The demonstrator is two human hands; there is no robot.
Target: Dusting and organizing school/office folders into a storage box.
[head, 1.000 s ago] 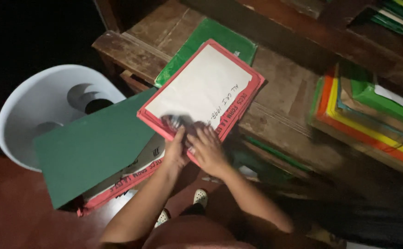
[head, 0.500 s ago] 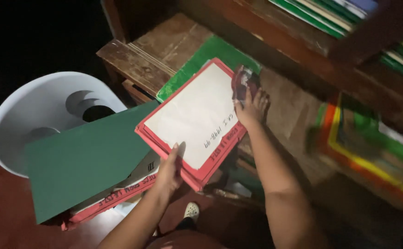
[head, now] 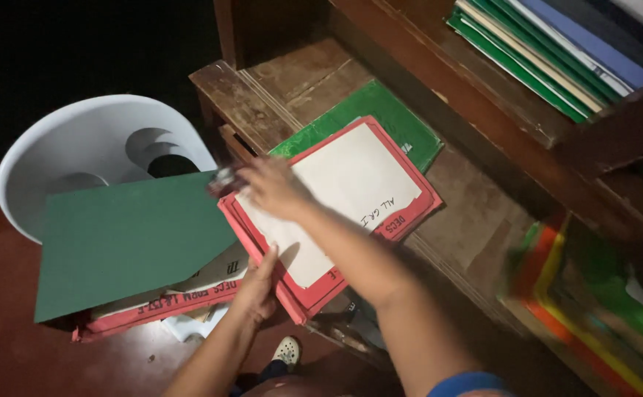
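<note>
On the wooden bench (head: 476, 213), both hands grip a red folder (head: 351, 213): left hand (head: 256, 287) below, right hand (head: 273, 187) atop.

At the bottom of the frame, 2 bare forearms show; a blue sleeve (head: 468, 384) edge caps one, and a pale perforated clog (head: 287, 351) covers a foot.

Two hands (head: 262, 242) — one red folder (head: 409, 209), one green sheet (head: 126, 239), one white stool (head: 79, 147).
</note>
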